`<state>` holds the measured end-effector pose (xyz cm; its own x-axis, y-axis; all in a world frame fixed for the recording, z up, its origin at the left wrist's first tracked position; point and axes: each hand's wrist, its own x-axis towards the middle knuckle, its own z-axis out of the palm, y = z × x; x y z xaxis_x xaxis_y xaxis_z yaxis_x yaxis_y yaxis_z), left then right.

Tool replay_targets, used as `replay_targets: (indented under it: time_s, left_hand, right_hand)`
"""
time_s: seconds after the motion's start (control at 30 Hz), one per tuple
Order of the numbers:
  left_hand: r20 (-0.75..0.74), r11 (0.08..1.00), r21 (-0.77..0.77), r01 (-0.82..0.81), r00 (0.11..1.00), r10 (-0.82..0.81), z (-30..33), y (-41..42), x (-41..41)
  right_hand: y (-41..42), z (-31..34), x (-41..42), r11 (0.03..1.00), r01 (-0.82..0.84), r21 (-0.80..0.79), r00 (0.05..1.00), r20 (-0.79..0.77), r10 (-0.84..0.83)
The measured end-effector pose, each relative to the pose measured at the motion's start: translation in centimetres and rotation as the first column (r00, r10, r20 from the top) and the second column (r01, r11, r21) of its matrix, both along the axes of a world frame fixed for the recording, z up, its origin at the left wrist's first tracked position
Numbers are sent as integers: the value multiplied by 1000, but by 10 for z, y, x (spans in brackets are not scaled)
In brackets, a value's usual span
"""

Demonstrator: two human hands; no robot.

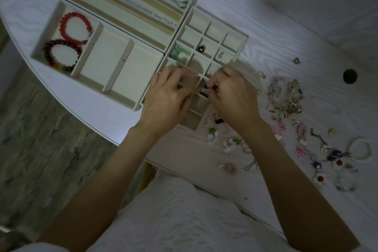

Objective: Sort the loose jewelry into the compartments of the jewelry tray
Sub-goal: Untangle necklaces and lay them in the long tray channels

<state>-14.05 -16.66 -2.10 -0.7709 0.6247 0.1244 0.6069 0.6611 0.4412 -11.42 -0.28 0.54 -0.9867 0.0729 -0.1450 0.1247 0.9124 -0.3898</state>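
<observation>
Now both hands over grid tray (235, 36), near its 6 o'clock end. Right hand (233, 96) pinching small dark bead piece (210, 87) at fingertips, just above a small cell; left hand (169, 98) with fingers curled toward same piece, seemingly steadying or sharing the pinch, exact contact hard to tell. Step in hand, judged: seating or untangling one small item into a grid cell. Next move likely calls for fine release straight down into one cell without snagging dividers, then reach to 3 o'clock for more. Outward: green piece (181, 53), dark stud (201, 48) and small silver charm (219, 56) already in separate cells toward 12 o'clock of hands. At 10 o'clock, wide-compartment tray (114, 71) with red bracelet (74, 26) and dark red bracelet (61, 53) in its leftmost bay. At 11 to 12 o'clock, long-slot tray (131, 18) holding thin chains. At 3 o'clock, loose jewelry pile (286, 98) on table (286, 32), well apart from trays; white bangle (359, 149) at 4 o'clock; flower earrings (229, 144) at 5 o'clock just beside grid tray. Much still unsorted; task roughly early to middle.
</observation>
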Motion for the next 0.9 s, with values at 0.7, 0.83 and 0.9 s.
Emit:
replay_targets:
  time_s: [0.7, 0.83, 0.9]
  left_hand:
    - [72, 990, 71, -119, 991, 114, -11, -1, 13]
    - [68, 989, 77, -128, 990, 123, -11, -2, 12]
    - [66, 988, 82, -127, 990, 122, -10, -2, 11]
  right_hand:
    - [-1, -8, 28, 996, -34, 86, 971, -233, 54]
    - [-2, -8, 32, 992, -100, 75, 981, -160, 111]
    - [0, -10, 31, 993, -85, 82, 985, -140, 96]
